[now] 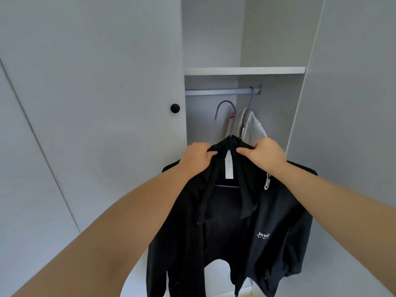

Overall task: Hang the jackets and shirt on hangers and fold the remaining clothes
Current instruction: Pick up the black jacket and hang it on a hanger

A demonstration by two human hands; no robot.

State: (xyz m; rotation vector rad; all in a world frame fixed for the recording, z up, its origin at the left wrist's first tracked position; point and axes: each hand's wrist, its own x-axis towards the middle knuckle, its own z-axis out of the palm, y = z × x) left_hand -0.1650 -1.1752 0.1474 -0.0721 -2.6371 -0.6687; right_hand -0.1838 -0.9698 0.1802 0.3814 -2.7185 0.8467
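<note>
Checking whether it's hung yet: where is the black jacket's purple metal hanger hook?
In the head view, centre: the purple hanger hook is below the grey metal rail, not on it, left of the hanging white garment.

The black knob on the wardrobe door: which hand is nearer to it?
Left. The left hand grips the black jacket at the collar, below and right of the knob; the right hand grips the collar farther right.

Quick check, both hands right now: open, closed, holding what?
Left hand: grips the black jacket by its collar.
Right hand: pinches the same collar on the other side.
</note>
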